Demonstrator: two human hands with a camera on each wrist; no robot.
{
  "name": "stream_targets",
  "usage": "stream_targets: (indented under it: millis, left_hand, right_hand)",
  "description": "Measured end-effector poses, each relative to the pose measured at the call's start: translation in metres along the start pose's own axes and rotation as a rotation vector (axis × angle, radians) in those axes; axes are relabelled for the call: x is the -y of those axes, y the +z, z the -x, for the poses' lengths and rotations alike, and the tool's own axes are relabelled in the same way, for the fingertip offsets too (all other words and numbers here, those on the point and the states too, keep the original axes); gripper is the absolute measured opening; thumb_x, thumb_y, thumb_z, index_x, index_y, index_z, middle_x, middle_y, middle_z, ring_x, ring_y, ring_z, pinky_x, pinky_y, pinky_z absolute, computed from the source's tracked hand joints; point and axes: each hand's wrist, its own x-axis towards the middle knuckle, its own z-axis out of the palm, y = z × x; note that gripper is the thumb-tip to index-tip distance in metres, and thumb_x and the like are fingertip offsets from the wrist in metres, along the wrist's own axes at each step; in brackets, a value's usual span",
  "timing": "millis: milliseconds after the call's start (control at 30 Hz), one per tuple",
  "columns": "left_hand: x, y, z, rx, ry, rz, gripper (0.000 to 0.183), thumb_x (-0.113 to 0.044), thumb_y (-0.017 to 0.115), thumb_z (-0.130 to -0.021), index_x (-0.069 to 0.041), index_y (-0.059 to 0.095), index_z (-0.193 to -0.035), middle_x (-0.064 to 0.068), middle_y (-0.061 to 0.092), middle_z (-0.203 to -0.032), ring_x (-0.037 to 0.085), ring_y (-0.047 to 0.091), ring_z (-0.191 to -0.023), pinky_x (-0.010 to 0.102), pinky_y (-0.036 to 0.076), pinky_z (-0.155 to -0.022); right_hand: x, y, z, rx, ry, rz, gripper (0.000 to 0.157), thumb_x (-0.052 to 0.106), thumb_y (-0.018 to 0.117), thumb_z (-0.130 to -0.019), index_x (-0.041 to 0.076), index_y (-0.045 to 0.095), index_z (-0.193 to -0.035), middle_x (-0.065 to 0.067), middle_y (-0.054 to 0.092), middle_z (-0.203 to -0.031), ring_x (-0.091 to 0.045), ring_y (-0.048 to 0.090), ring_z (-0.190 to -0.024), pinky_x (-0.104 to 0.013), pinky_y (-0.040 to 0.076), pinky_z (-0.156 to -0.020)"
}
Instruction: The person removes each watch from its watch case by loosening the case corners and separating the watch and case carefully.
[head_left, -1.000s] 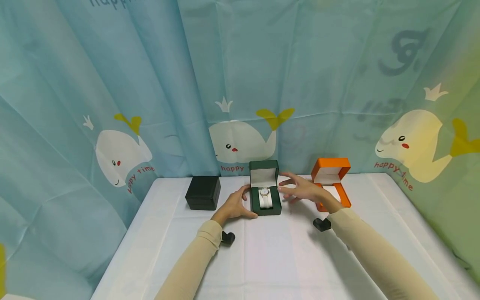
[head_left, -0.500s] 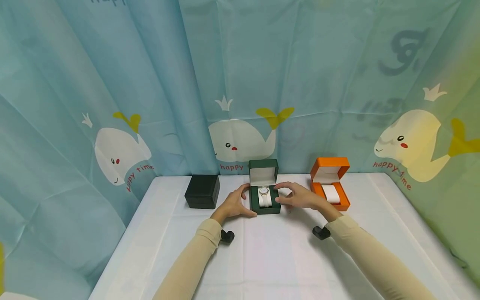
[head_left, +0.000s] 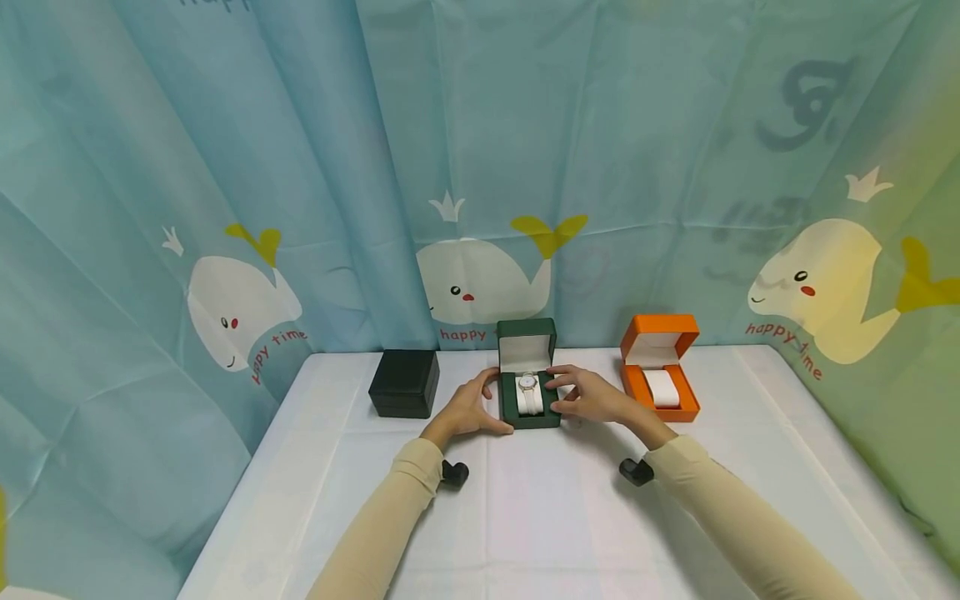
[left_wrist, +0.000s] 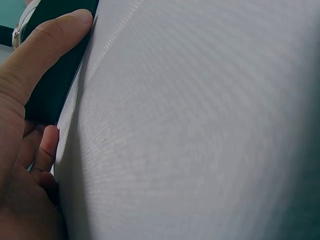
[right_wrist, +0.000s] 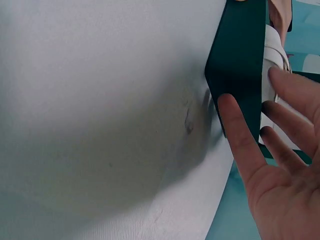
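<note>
A green watch box [head_left: 536,422] stands on the table with its lid raised. Inside it a wristwatch [head_left: 528,382] with a white strap sits round a pale cushion. My left hand [head_left: 467,410] holds the box's left side, its thumb [left_wrist: 60,35] on the front face and the other fingers farther back. At the right side is my right hand [head_left: 592,396]. Its thumb [right_wrist: 231,107] touches the side wall, while its fingers reach over the rim with the index fingertip right at the watch strap [right_wrist: 272,42].
To the left stands a black box [head_left: 405,385] with its lid down. An orange box [head_left: 687,400] at the right has its lid up and a white cushion [head_left: 662,388] inside. A white cloth covers the table [head_left: 525,517]; a whale-print curtain [head_left: 480,150] hangs right behind.
My right hand has moved left onto the green box's right side, its fingers now over the rim near the watch. My left hand has stayed at the left side.
</note>
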Motion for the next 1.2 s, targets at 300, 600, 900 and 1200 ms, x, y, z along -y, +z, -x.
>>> stream_targets:
  millis: [300,600,900,1200]
  left_hand:
    - [-0.0024,-0.0005,-0.0015,-0.001,-0.005,-0.013,0.109,-0.033,0.099,-0.064,-0.015,0.041,-0.154,0.006,0.054,-0.106,0.021,0.051,-0.092,0.036,0.044,-0.085]
    - [-0.0058,-0.0025,-0.0021,-0.013,-0.005,-0.018,0.109,-0.033,0.099,-0.064,-0.013,0.041,-0.154,0.007,0.055,-0.105,0.022,0.051,-0.092,0.038,0.045,-0.084]
    - [-0.0060,-0.0022,-0.0012,-0.010,-0.001,-0.012,0.108,-0.032,0.099,-0.065,-0.012,0.041,-0.154,0.007,0.055,-0.105,0.022,0.052,-0.092,0.038,0.045,-0.085]
    - [-0.0050,-0.0004,0.0007,0.002,-0.011,-0.022,0.108,-0.031,0.098,-0.066,-0.012,0.040,-0.155,0.008,0.055,-0.107,0.022,0.051,-0.093,0.038,0.044,-0.086]
  right_hand:
    - [-0.0007,0.0049,-0.0003,-0.036,-0.007,0.016,0.042,0.006,0.076,-0.092,-0.007,0.065,-0.130,-0.024,0.048,-0.149,-0.021,0.071,-0.089,-0.025,0.058,-0.075]
    - [-0.0026,0.0037,-0.0011,-0.054,0.008,-0.007,0.043,0.009,0.077,-0.092,-0.005,0.066,-0.131,-0.022,0.048,-0.151,-0.020,0.072,-0.090,-0.029,0.059,-0.081]
    - [-0.0026,0.0053,-0.0006,-0.058,0.022,-0.045,0.043,0.006,0.077,-0.092,-0.007,0.065,-0.130,-0.022,0.047,-0.151,-0.022,0.072,-0.090,-0.027,0.058,-0.080]
    - [-0.0039,0.0073,-0.0006,-0.065,0.029,-0.056,0.043,0.007,0.078,-0.090,-0.005,0.065,-0.130,-0.022,0.048,-0.151,-0.020,0.072,-0.089,-0.026,0.058,-0.079]
